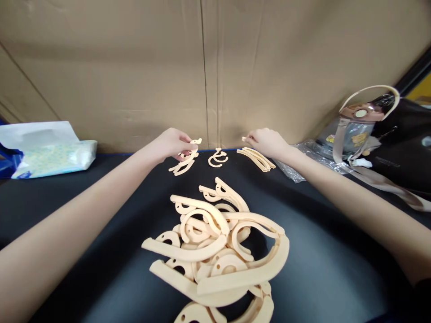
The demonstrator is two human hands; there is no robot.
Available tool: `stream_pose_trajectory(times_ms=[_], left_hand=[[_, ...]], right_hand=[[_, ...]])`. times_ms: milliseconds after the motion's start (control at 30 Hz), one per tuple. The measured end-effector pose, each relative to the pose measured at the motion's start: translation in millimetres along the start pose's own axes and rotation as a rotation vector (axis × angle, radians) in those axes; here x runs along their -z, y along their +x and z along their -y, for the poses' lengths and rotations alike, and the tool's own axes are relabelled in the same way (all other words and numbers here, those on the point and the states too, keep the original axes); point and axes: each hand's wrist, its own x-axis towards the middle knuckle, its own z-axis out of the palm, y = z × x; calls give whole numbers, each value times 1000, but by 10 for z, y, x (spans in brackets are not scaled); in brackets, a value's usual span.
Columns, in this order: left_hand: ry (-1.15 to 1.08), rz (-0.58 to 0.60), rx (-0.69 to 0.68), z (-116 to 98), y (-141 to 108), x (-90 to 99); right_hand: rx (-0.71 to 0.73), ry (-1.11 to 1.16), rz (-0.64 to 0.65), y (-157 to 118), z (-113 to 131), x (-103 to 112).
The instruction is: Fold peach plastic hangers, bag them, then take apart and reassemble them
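At the far left of the table, my left hand pinches a cream plastic hanger piece with a curved tip. It is over a small pile of hanger parts. On the other side my right hand has its fingers closed on a hanger arm, of which only the end shows. Several long, curved hanger arms lie side by side just below that hand. Between the hands rest a few hanger hooks. Nearer to me is a large heap of folded cream hangers.
A tall cardboard wall stands behind the black tabletop. On the left lies a soft tissue pack. To the right are crumpled clear plastic wrapping, a strapped water bottle and a black bag.
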Motion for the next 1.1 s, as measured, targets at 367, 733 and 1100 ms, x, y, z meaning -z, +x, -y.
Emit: stream_pose_trajectory(times_ms=[367, 733, 1100], left_hand=[[305, -134, -8, 348, 215, 3], [297, 38, -130, 60, 89, -64], [455, 192, -258, -191, -334, -6]], right_hand=[[63, -169, 1, -84, 136, -92], [431, 347, 396, -578, 632, 464], [505, 248, 189, -1029, 1069, 548]])
